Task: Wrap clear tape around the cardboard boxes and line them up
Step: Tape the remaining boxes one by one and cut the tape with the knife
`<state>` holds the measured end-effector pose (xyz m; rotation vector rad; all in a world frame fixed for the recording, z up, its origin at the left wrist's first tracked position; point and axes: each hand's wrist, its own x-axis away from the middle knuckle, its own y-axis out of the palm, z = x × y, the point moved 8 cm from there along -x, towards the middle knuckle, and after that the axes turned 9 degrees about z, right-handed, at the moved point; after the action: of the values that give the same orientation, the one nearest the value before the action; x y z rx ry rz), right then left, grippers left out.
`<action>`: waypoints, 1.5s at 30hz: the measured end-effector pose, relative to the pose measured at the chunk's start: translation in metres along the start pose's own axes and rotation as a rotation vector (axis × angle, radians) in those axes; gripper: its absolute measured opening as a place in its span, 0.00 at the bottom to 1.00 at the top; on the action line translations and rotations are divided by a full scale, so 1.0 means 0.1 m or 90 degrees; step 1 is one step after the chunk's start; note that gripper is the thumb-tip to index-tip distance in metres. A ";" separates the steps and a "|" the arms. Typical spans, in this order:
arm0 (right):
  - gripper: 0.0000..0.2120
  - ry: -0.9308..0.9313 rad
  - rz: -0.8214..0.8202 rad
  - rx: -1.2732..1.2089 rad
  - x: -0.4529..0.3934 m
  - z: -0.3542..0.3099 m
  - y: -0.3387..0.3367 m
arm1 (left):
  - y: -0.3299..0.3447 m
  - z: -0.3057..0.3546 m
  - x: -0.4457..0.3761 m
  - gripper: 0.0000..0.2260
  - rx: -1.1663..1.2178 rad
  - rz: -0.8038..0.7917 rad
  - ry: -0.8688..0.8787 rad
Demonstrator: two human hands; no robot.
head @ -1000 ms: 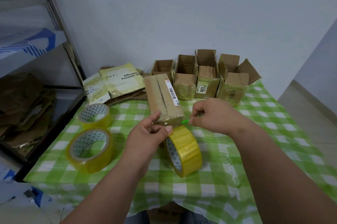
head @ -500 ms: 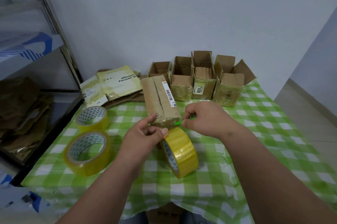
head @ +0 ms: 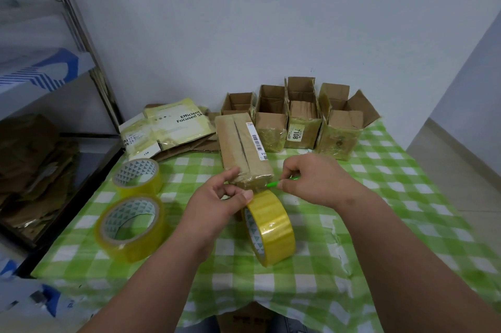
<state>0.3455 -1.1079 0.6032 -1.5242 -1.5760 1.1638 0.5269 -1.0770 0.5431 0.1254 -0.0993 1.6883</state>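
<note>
Long box (head: 245,152) lies on the green checked surface (head: 406,197), near end toward the camera and already under tape. Left hand (head: 217,204) has its fingers pinched at the top of the upright tape roll (head: 271,227), right by that near end. Right hand (head: 317,179) fingers are clenched around a thin green tool (head: 272,184), tip at the box corner. Four open boxes (head: 301,121) sit in a row behind. Two spare rolls (head: 132,202) lie flat on the left.
</note>
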 end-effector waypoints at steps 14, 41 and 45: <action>0.04 0.168 -0.007 -0.113 0.13 0.57 0.26 | 0.03 0.01 0.01 0.27 0.004 -0.029 0.005; 0.09 0.046 -0.031 -0.550 0.82 -0.34 0.63 | -0.18 0.25 0.22 0.18 0.058 0.162 0.132; 0.16 -0.017 0.057 -0.444 0.84 -0.44 0.52 | -0.22 0.43 0.30 0.19 0.030 0.211 0.202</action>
<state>0.3970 -1.0223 0.5630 -2.0256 -2.0781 0.6986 0.5464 -1.0509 0.5902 -0.1326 0.1662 2.0206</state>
